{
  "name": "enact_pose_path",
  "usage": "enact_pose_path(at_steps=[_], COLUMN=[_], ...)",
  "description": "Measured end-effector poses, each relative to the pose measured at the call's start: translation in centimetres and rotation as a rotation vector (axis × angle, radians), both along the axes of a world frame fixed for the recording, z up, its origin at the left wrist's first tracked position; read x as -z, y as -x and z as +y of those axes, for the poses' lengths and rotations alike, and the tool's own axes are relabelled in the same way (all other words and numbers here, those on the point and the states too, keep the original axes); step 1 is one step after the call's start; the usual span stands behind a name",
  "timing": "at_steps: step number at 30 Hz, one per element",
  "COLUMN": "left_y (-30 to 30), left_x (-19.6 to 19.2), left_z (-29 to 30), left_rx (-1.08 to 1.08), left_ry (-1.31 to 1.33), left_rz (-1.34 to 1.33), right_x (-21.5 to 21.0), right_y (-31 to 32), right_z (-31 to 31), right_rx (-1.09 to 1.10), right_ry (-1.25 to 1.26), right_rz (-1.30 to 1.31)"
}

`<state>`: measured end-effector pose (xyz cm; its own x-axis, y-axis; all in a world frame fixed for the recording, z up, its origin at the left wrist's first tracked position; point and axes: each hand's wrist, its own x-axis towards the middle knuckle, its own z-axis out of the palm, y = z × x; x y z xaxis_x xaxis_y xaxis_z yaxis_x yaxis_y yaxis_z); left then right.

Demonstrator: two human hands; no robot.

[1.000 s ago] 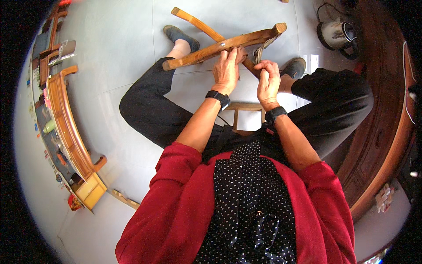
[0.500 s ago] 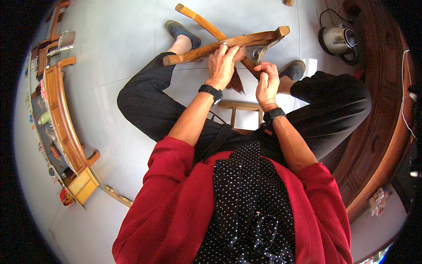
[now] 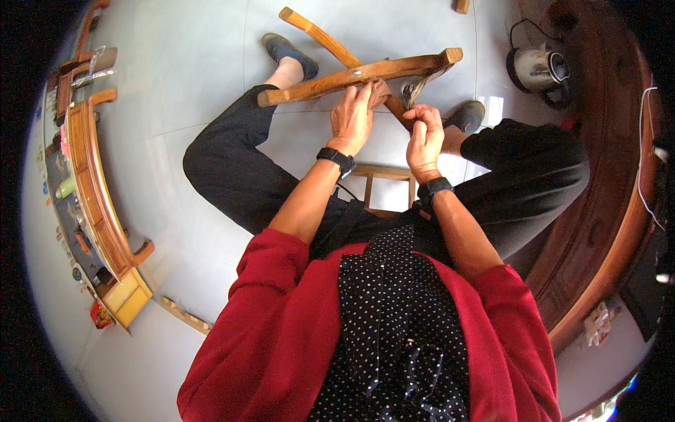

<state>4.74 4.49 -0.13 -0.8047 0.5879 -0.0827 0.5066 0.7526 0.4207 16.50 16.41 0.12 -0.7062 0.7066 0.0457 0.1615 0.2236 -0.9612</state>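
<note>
Two crossed wooden bars, like a folding stool's frame (image 3: pixel 309 89), are held up between my knees. My left hand (image 3: pixel 351 119) is at the underside of the upper bar, its fingers bent round a piece of brown cloth (image 3: pixel 380 92) pressed near the crossing. Grey-white cord strands (image 3: pixel 416 88) hang below the bar's right end. My right hand (image 3: pixel 425 137) is closed, thumb against fingers, at the lower end of these strands; its fingertips partly hide what they grip. The lower part of the slanting bar is hidden behind my right hand.
A small wooden stool or frame (image 3: pixel 387 171) is between my thighs. At the right stand a metal kettle (image 3: pixel 540 68) and a dark carved wooden cabinet (image 3: pixel 598 176). A wooden cabinet (image 3: pixel 102 190) with small items is at the left. My feet rest on the pale tiled floor (image 3: pixel 169 84).
My left hand has slid slightly down off the upper bar's face. The brown cloth that hung below it is now bunched at the fingers. My right hand has barely moved.
</note>
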Motion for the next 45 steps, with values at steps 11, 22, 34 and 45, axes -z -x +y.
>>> enact_pose_path(at_steps=[11, 22, 34, 45], left_y=[-1.2, -6.7, -1.8, 3.2], left_x=[1.1, -0.8, -2.2, 0.0], left_z=[1.1, 0.6, -6.1, -8.2], left_rx=[-0.003, 0.068, -0.266, -0.590], left_ry=[-0.190, -0.138, -0.182, -0.288], left_rz=[-0.045, -0.356, -0.434, -0.046], right_x=[0.5, 0.8, -0.6, -2.7], right_y=[0.3, 0.3, 0.3, 9.8], right_z=[0.0, -0.3, 2.1, 15.6], right_rx=[0.020, 0.028, 0.055, -0.418], right_ry=[0.014, -0.008, -0.178, -0.079], right_rz=[0.073, 0.097, -0.233, -0.423])
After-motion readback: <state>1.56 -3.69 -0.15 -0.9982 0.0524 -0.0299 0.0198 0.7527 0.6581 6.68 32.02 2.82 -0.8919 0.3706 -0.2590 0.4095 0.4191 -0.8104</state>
